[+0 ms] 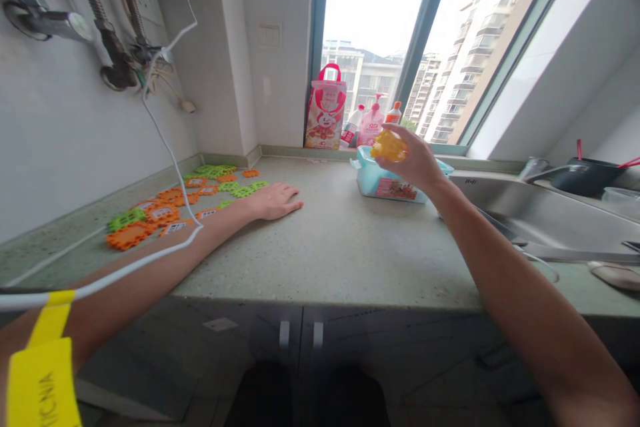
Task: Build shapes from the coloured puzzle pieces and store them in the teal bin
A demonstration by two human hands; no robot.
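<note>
My right hand (414, 155) is raised over a light-blue plastic box (369, 180) with a printed label. Its fingers and thumb grip a yellow knobbly plastic piece (388, 146); whether this is one piece or a small stack, I cannot tell. Palm down, my left hand (277, 201) rests on the countertop with its fingers stretched out and nothing in it. Beside it on the left lie several notched plastic tiles, some orange (161, 213) and some green (214, 171), a few with printed faces. What the box holds is hidden.
A white cable (167, 147) hangs from the wall across my left forearm. On the windowsill stand a pink bag (326, 113), a pump bottle (371, 125) and other bottles. To the right are a steel sink (545, 213), a dark pot (585, 177) and a pale mouse-shaped object (616, 275).
</note>
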